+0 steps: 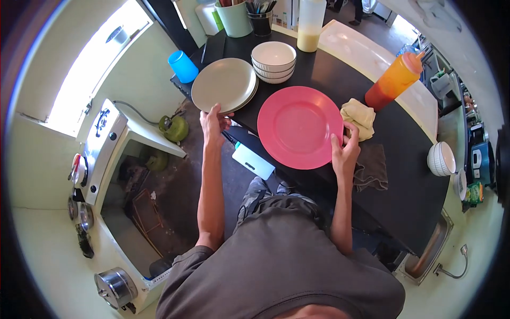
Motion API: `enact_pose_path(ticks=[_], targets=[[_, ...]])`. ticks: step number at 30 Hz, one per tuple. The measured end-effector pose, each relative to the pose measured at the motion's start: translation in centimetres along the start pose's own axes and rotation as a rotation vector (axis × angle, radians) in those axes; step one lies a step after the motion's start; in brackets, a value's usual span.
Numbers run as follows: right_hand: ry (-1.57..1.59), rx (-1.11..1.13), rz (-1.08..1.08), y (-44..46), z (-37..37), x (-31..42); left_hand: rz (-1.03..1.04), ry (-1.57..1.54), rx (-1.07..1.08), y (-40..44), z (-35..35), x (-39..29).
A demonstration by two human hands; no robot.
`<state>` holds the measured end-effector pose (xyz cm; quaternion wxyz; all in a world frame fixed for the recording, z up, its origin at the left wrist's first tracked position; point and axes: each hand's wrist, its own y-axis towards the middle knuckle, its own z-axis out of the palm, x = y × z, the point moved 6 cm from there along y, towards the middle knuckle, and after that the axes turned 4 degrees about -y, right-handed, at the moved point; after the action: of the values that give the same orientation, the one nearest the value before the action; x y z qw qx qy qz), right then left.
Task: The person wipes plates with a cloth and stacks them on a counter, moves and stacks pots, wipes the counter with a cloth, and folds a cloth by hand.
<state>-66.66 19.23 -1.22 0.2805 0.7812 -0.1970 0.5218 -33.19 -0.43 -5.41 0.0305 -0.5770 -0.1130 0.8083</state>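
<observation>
My right hand (346, 151) grips the right rim of a pink plate (300, 127), thumb on top. At the near edge of a stack of beige plates (224, 85), my left hand (213, 125) touches or nearly touches the rim, its fingers partly under it; whether it grips cannot be told. Behind the pink plate stands a stack of white bowls (273, 57). A folded yellow cloth (358, 118) lies just right of the pink plate, with a dark cloth (372, 167) nearer to me.
On the dark counter (409, 181) stand a red-orange squeeze bottle (393, 81), a pale bottle (310, 26), a blue cup (183, 67) at the left corner, utensil holders (234, 20) and white bowls (441, 159) at right. A sink (428, 247) is at lower right, a stove (104, 151) at left.
</observation>
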Motion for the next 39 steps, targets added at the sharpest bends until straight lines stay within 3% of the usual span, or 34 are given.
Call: enact_pose_path(ticks=[4, 8, 11, 14, 20, 21, 23, 27, 33, 37, 39], targets=[[0.003, -0.034, -0.045, -0.5, -0.1, 0.4, 0.017, 0.007, 0.038, 1.1, -0.4, 0.3], [-0.075, 0.028, 0.107, -0.7, -0.5, 0.7, -0.048, 0.006, 0.052, 2.1, -1.1, 1.0], [-0.303, -0.001, 0.138, -1.0, -1.4, 1.7, -0.127, 0.034, 0.011, 2.7, -1.7, 0.5], [-0.547, -0.128, -0.032, -1.3, -2.3, 4.4, -0.102, 0.074, -0.064, 4.0, -2.5, -0.7], [-0.393, -0.052, -0.083, -0.9, -1.1, 8.3, 0.008, 0.216, -0.093, 4.3, -1.9, -3.7], [-0.346, -0.073, -0.189, -0.7, 0.1, 8.6, 0.019, 0.212, -0.079, 4.4, -2.0, -3.7], [-0.178, 0.095, -0.202, -0.5, 3.1, 10.4, 0.041, 0.205, -0.055, 4.5, -2.5, -3.3], [-0.335, 0.323, -0.393, 0.5, 11.5, 11.9, 0.066, 0.202, -0.030, 3.7, -3.3, -3.0], [-0.923, 0.278, -0.556, 4.8, 21.3, 11.2, 0.044, 0.182, -0.015, 2.1, -4.4, -2.7], [-0.996, 0.211, -0.638, 5.7, 25.1, 9.3, 0.018, 0.172, -0.028, 2.3, -4.4, -2.5], [-0.861, 0.284, -0.535, 6.5, 25.6, 8.3, 0.003, 0.185, -0.080, 2.1, -5.0, -1.9]])
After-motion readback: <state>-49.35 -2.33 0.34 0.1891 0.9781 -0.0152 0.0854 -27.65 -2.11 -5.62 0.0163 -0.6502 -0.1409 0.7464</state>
